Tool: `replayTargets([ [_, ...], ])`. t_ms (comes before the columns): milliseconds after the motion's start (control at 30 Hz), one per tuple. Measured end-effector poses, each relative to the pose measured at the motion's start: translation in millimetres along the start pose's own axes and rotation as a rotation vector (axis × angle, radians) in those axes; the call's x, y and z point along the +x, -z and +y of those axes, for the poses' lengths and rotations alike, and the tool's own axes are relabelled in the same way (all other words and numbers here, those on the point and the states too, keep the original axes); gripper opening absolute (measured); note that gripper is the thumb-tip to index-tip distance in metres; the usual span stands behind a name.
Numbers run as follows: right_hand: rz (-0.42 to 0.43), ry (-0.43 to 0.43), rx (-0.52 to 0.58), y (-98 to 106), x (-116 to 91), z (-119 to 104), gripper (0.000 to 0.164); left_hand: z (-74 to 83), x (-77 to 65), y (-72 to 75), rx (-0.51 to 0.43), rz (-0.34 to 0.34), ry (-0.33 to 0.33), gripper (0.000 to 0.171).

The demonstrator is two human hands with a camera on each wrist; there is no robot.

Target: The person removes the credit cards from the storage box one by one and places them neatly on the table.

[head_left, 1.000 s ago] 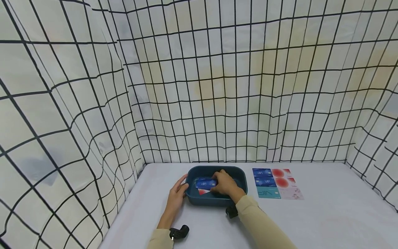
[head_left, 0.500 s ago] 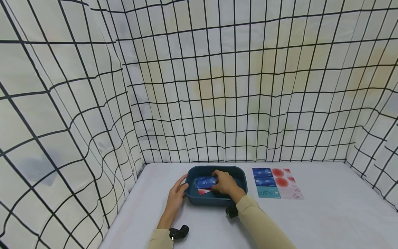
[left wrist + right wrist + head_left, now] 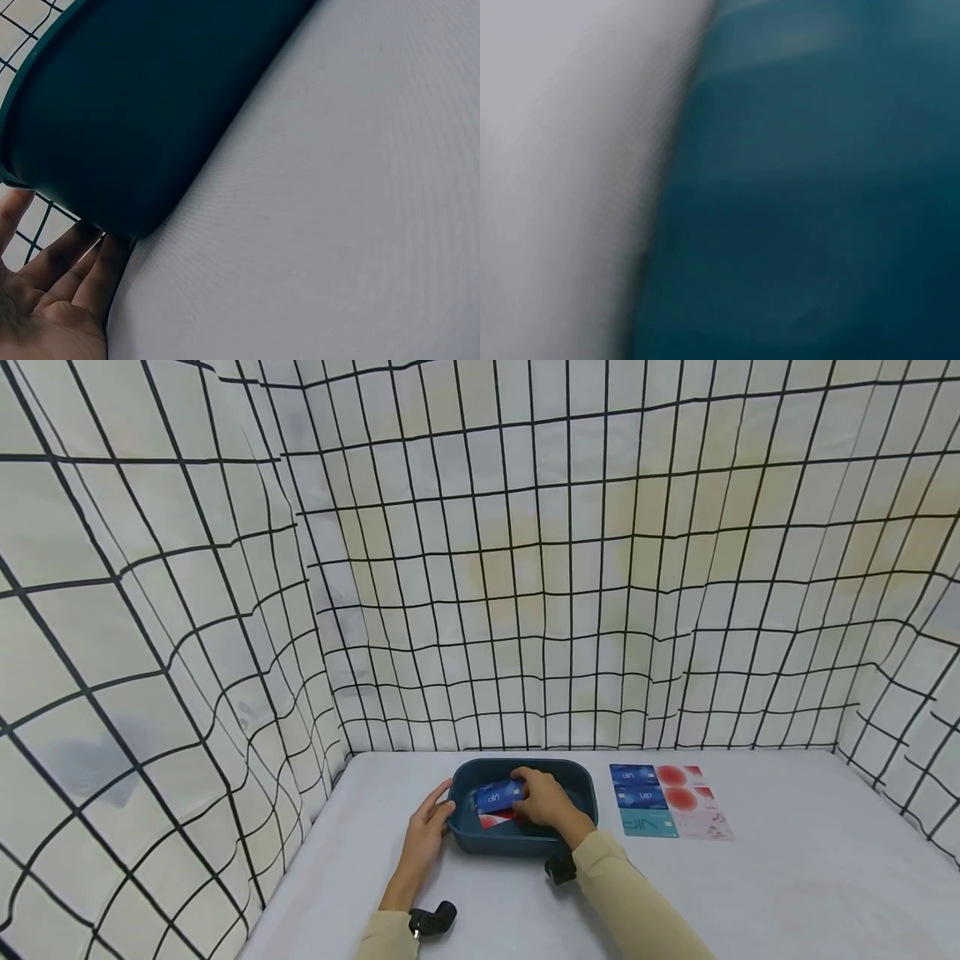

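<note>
In the head view, a dark teal plastic bin (image 3: 517,843) stands on the white table. My right hand (image 3: 546,800) reaches into it and pinches the right end of a blue VIP card (image 3: 497,797), which is slightly tilted. Partly under that card shows a red and white card (image 3: 491,819) in the bin. My left hand (image 3: 424,833) is at the bin's left end, its extended fingers touching the outside wall, as the left wrist view also shows with the fingers (image 3: 94,274) at the bin's corner. Only the blurred bin wall (image 3: 795,187) and table fill the right wrist view.
Right of the bin, cards lie in two columns: two blue VIP cards (image 3: 640,797) above a teal VIP card (image 3: 647,823), beside two red and white cards (image 3: 682,799) above a pink one (image 3: 705,827). Black netting (image 3: 540,635) over white sheeting encloses the table's back and sides.
The blue card in my right hand has shifted slightly right and tilted, its right end rising. My left hand and the bin have stayed in place.
</note>
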State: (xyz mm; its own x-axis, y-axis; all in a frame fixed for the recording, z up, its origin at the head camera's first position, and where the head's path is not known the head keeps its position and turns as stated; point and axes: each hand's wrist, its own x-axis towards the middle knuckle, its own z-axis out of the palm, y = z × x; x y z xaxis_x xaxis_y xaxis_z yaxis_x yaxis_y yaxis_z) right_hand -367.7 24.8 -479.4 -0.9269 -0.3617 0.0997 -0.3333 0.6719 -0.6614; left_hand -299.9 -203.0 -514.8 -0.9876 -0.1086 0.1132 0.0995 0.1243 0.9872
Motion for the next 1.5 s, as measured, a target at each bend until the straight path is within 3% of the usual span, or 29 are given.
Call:
replayTargets([
  [1167, 0.033, 0.047, 0.177, 1.5, 2.3, -1.8, 0.051, 1.0, 0.9, 0.1, -0.004, -0.007, -0.004, 0.046],
  [1500, 0.116, 0.065, 0.274, 6.2, -3.2, -5.0, 0.059, 3.7, -1.5, -1.2, 0.014, 0.001, 0.013, 0.046],
])
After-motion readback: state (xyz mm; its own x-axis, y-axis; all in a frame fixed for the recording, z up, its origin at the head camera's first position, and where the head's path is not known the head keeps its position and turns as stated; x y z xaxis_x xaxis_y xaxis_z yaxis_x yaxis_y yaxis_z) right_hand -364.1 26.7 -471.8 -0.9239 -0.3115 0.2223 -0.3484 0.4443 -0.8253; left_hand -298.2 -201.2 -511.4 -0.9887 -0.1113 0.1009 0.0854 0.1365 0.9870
